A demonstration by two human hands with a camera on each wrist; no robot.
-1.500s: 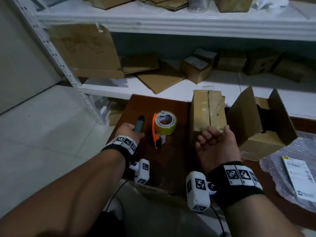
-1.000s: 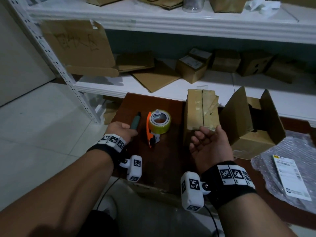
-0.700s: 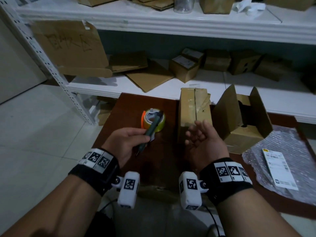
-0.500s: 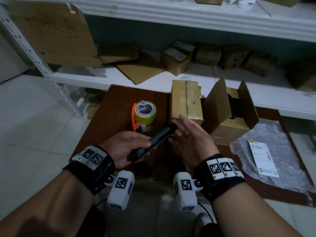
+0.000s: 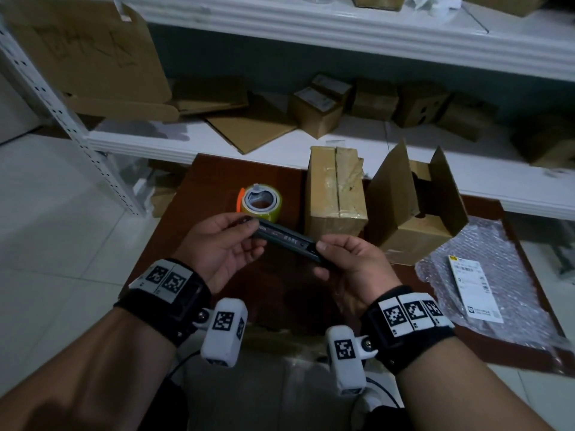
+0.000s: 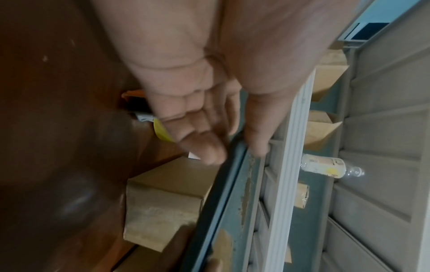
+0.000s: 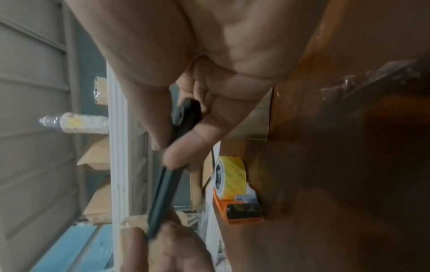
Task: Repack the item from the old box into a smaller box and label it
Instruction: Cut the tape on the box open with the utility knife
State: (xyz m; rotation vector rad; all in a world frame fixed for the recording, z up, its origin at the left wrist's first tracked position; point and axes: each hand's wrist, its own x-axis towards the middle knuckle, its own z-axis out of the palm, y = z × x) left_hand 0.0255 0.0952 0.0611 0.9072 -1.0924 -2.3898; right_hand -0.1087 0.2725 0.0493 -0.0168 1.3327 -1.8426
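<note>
A dark utility knife (image 5: 287,239) is held level above the brown table (image 5: 199,185) by both hands. My left hand (image 5: 245,227) pinches its left end, and my right hand (image 5: 320,253) grips its right end; in the right wrist view the knife (image 7: 167,184) runs from my right fingers down to the other hand. Behind them stands a taped cardboard box (image 5: 334,194), with an open smaller box (image 5: 413,209) to its right. A white label (image 5: 474,287) lies on bubble wrap (image 5: 497,275) at the right.
A yellow tape roll in an orange dispenser (image 5: 259,202) sits left of the taped box. White shelving (image 5: 342,141) behind the table holds several flat and folded cartons. A perforated shelf post (image 5: 62,110) stands at the left over pale floor tiles.
My left hand picked the knife up from the table's left side and brought it to the middle. My right hand left the taped box and took the knife's other end.
</note>
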